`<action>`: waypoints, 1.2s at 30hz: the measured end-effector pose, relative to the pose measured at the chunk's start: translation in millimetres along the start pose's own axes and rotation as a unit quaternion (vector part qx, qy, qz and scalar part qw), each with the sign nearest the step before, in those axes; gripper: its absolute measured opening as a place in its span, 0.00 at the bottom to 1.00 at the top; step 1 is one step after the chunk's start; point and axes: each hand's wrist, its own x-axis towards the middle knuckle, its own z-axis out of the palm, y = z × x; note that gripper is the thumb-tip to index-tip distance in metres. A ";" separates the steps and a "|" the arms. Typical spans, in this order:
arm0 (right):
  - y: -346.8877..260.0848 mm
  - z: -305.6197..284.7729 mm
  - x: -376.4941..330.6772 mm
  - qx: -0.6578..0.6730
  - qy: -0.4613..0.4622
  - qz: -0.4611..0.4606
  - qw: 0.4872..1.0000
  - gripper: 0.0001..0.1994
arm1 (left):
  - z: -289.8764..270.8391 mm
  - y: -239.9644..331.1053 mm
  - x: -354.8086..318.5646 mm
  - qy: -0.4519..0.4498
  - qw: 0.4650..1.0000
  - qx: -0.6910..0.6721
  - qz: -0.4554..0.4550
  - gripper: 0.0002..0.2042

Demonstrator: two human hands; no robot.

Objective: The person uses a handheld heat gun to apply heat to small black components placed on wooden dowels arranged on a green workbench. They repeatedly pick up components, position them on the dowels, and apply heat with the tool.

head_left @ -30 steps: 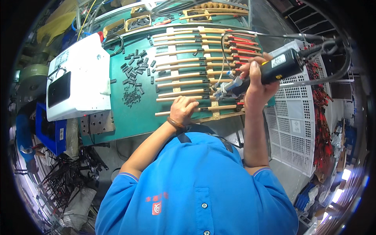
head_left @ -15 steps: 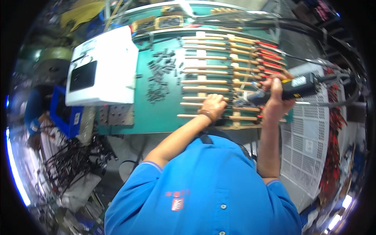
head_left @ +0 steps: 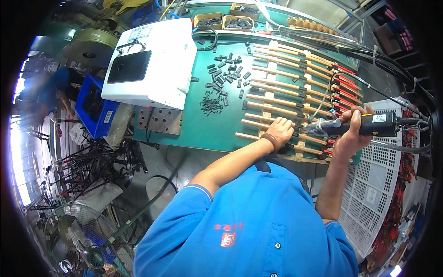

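Wooden rods [head_left: 272, 99] lie side by side in a row across wooden rack strips, with black fittings at mid-length and red-and-black ends at the right. My left hand [head_left: 280, 132] is closed over a rod near the front of the row, its fingertips by the black fitting; the fingers partly hide what they grip. My right hand [head_left: 350, 135] is wrapped round a black corded power screwdriver [head_left: 378, 124]. The tool lies nearly level, its metal nose pointing left, close to my left fingertips. Its tip is too small to make out against the fitting.
A white machine [head_left: 152, 69] stands left on the green tabletop [head_left: 207, 131]. Loose black parts [head_left: 224, 76] are scattered beside it. Small boxes [head_left: 207, 21] of dark parts sit at the back. Cables [head_left: 378, 53] run at right, above a white perforated crate [head_left: 369, 180]. Another person is at far left.
The view has shifted, so the bench sits further right in the picture. The screwdriver's nose has come closer to my left fingertips. My left hand stays on the front rods.
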 end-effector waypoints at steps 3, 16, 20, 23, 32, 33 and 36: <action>0.2 -0.8 -0.2 -0.006 0.010 0.006 1.000 0.17 | -30.4 0.0 6.9 -0.010 0.998 -0.054 -0.020 0.09; -7.4 2.3 -3.7 -0.010 0.014 0.016 1.000 0.17 | -92.0 -146.4 -117.3 0.020 0.934 0.183 -0.306 0.07; -8.2 3.2 -4.2 0.001 0.014 0.015 1.000 0.17 | -94.1 -145.8 -112.4 0.005 0.945 0.208 -0.254 0.06; -8.5 1.6 -4.0 -0.005 0.016 0.024 1.000 0.16 | -112.3 -139.4 -100.9 0.064 0.949 0.156 -0.265 0.05; -18.0 9.0 -6.9 0.077 0.017 0.095 0.992 0.17 | -107.3 -22.3 -21.2 0.015 0.452 -0.727 -0.516 0.10; -17.1 9.3 -8.4 0.093 0.011 0.097 0.991 0.18 | -87.8 -15.1 -22.3 -0.015 0.409 -0.755 -0.512 0.10; -22.1 14.8 -13.1 0.076 0.000 0.084 0.994 0.18 | -44.0 1.4 -24.1 -0.048 0.370 -0.757 -0.536 0.07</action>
